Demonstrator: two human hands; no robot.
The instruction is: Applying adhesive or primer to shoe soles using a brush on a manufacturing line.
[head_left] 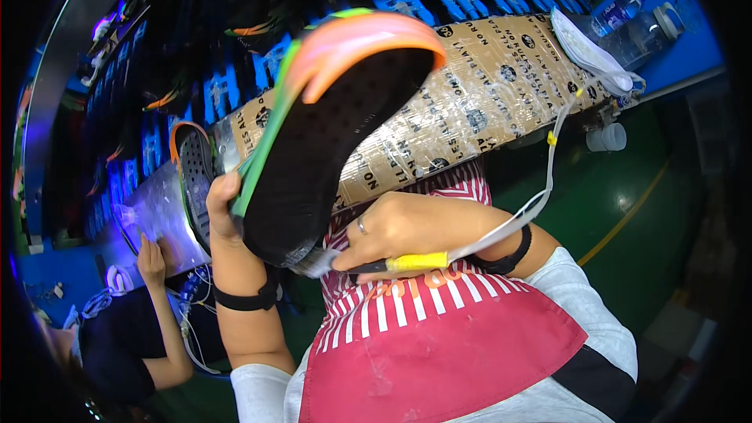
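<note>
A black clog point(305, 157) with an orange and green upper is raised in front of me, its toe pointing away. My left hand point(224, 205) grips the clog by its green side near the heel, fingers mostly hidden behind it. In my right hand point(385, 227) is a brush point(319, 263) with pale bristles and a dark handle wrapped in yellow tape. The bristles meet the heel end of the clog, or lie just in front of it. A pale hose point(540, 202) runs from the handle over my right forearm and up to the right.
Taped cardboard point(462, 102) covers the bench beyond the clog. Another clog point(193, 164) rests on the metal surface at left, near a co-worker's hand point(150, 260). A white oval item point(583, 51) and plastic bottles point(642, 35) occupy the right end. Blue racks point(223, 94) line the back.
</note>
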